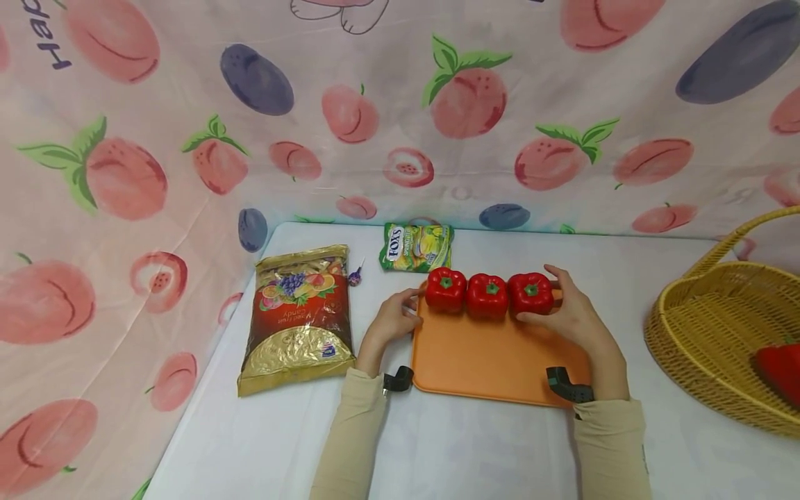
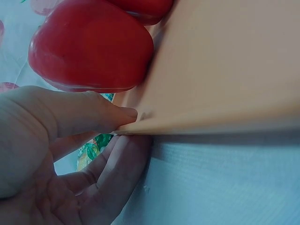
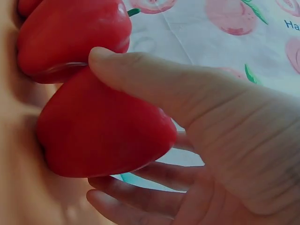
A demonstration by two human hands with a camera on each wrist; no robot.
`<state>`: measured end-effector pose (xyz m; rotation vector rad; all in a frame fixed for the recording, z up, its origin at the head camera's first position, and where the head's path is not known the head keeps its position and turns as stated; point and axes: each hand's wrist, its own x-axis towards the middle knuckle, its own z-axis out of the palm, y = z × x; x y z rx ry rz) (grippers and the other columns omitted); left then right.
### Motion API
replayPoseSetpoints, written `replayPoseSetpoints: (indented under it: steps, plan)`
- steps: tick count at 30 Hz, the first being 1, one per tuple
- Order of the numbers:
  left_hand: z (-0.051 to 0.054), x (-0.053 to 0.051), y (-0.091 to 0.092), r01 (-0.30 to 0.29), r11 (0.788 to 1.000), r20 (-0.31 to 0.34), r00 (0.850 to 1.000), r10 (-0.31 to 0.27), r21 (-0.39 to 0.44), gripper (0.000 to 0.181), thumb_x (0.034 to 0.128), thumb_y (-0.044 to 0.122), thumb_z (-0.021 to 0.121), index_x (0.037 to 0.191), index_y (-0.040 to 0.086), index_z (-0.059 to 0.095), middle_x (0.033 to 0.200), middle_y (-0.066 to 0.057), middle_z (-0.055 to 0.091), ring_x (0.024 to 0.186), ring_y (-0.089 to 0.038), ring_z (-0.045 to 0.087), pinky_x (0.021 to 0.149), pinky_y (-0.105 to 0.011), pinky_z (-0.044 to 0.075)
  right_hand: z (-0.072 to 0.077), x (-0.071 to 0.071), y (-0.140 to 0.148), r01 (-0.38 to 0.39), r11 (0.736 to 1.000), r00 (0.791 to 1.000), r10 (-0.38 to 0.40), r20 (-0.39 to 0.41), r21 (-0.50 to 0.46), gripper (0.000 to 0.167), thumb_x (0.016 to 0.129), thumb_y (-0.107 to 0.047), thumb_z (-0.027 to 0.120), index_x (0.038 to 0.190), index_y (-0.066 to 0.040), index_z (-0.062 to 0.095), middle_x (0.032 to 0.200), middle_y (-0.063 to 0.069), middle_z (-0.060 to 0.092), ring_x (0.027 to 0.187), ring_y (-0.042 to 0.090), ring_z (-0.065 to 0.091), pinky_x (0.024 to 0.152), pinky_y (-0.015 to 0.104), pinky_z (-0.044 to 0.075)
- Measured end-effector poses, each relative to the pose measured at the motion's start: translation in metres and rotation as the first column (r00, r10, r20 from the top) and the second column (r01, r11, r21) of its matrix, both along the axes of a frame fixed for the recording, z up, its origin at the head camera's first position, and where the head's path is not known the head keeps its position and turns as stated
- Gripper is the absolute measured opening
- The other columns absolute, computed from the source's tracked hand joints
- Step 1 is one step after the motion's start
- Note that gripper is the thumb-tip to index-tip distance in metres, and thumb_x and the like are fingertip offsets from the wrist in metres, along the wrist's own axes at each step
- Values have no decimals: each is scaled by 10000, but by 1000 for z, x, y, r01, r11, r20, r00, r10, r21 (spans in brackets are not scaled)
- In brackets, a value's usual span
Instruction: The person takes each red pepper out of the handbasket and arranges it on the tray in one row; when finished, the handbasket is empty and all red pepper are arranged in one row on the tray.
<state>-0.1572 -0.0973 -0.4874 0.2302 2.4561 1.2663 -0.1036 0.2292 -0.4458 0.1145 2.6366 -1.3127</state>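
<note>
Three red bell peppers stand in a row along the far side of an orange tray [image 1: 494, 361], green stems up. At the tray's left edge, my left hand [image 1: 394, 318] pinches the rim, with the thumb [image 2: 105, 112] above it and fingers below; the left bell pepper [image 1: 445, 292] is just beyond the thumb. My right hand [image 1: 576, 316] holds the right bell pepper [image 1: 530, 295], its thumb across one side and fingers around the other. Between these two peppers sits the middle bell pepper [image 1: 487, 298], touched by neither hand as far as I see.
A large mixed fruit candy bag [image 1: 300, 319] lies on the left, with a wrapped lollipop [image 1: 355, 277] beside it. Behind the tray is a green Fox's candy packet [image 1: 417, 248]. To the right stands a wicker basket [image 1: 669, 312] with something red [image 1: 781, 371] inside. Fruit-print cloth [image 1: 400, 125] hangs behind.
</note>
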Motion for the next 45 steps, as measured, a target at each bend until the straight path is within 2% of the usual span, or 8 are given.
replayPoseSetpoints:
  steps: [8,17,27,35,42,45]
  plan:
    - [2,1,1,-7,1000,4,1000,7,2,556,839,-15,688,1368,117,580,1010,-107,582,791,-196,573,667,-278,527,4,3,8,-11,1000,1000,11,25,13,1124,783,-475,801,1578,-93,105,1506,288,307,1294,480,376,966,615,429]
    - [1,0,1,0,1000,-2,1000,0,8,561,835,-22,682,1369,112,575,1003,-110,579,770,-191,562,645,-275,513,6,7,13,-15,1000,1000,14,23,28,1060,796,-504,779,1558,-57,193,1461,304,362,1316,490,348,990,646,384]
    - [1,0,1,-1,1000,-8,1000,1,6,558,841,-15,685,1373,106,570,1015,-112,586,775,-189,565,654,-273,517,6,8,14,-26,999,1000,25,11,42,1015,808,-509,765,1536,-30,244,1388,281,451,1271,468,404,972,623,415]
    - [-1,0,0,2,1000,-12,1000,-2,-4,557,838,-7,691,1369,114,574,1013,-106,589,774,-178,579,656,-273,519,10,16,32,-57,998,996,56,-63,-17,915,850,-395,765,1524,-15,276,1394,297,466,1244,492,445,989,637,386]
    - [-1,0,1,3,1000,-9,1000,-3,-5,553,843,-10,685,1370,119,576,1010,-104,588,770,-185,568,648,-273,519,19,29,55,16,1000,998,-15,-63,6,864,903,-378,703,1546,-37,236,1405,318,433,1235,526,423,954,671,382]
    - [0,0,0,3,1000,-14,1000,-3,-5,555,838,-12,689,1366,117,579,1004,-104,587,769,-187,570,644,-275,518,22,35,64,57,998,993,-54,-106,22,833,922,-365,680,1542,-21,241,1381,331,451,1212,533,445,937,677,383]
